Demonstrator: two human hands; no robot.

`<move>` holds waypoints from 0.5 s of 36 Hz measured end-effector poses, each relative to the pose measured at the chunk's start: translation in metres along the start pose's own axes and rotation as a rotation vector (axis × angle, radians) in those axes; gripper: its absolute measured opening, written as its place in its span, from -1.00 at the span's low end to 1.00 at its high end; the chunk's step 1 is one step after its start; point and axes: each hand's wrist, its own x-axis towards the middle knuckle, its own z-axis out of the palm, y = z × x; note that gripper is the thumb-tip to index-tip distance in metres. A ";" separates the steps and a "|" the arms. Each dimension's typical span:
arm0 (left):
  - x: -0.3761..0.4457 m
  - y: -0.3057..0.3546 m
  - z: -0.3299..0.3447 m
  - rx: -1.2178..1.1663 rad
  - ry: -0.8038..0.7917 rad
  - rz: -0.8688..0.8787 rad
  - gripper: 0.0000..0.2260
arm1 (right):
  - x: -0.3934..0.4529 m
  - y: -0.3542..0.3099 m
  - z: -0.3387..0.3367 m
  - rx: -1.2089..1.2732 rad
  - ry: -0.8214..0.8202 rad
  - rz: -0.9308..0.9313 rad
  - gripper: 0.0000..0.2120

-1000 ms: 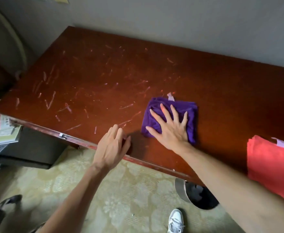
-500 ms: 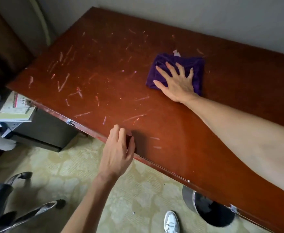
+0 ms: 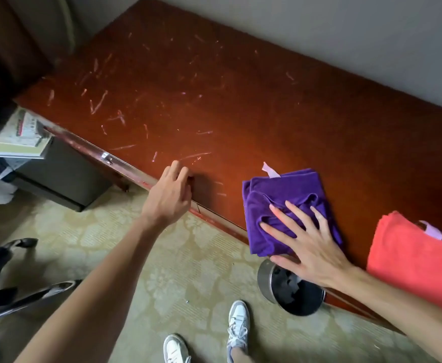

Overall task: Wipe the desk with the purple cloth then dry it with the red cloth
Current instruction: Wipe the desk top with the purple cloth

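The dark red wooden desk (image 3: 240, 100) carries many pale scratch-like marks on its left half. A purple cloth (image 3: 282, 200) lies rumpled at the desk's front edge, partly hanging over it. My right hand (image 3: 309, 244) presses flat on its near part with fingers spread. My left hand (image 3: 170, 195) rests on the front edge further left, fingers curled on the wood, holding nothing. A folded red cloth (image 3: 411, 260) with a pale tag lies at the right, over the front edge.
A round metal bin (image 3: 290, 292) stands on the carpet under the desk's front edge. A dark cabinet (image 3: 57, 176) with booklets on it sits at the left, and a chair base (image 3: 18, 297) at lower left. My feet (image 3: 238, 326) are below. A grey wall backs the desk.
My right hand has dragged the purple cloth from the far middle of the desk back to the front edge, bunching it. The left hand stays on the edge.
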 end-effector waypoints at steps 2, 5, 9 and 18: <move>-0.001 -0.001 -0.002 -0.009 0.017 0.012 -0.86 | 0.009 -0.003 -0.001 -0.022 -0.031 -0.012 -0.35; 0.003 -0.008 -0.004 -0.066 0.046 0.027 -0.84 | 0.028 -0.009 0.003 -0.031 0.006 -0.048 -0.35; 0.011 -0.012 -0.006 -0.178 0.052 -0.025 -0.79 | 0.065 -0.037 0.002 0.042 0.086 -0.062 -0.34; 0.021 -0.024 -0.018 -0.229 0.227 -0.208 -0.87 | 0.275 -0.070 -0.028 0.174 0.125 0.008 -0.38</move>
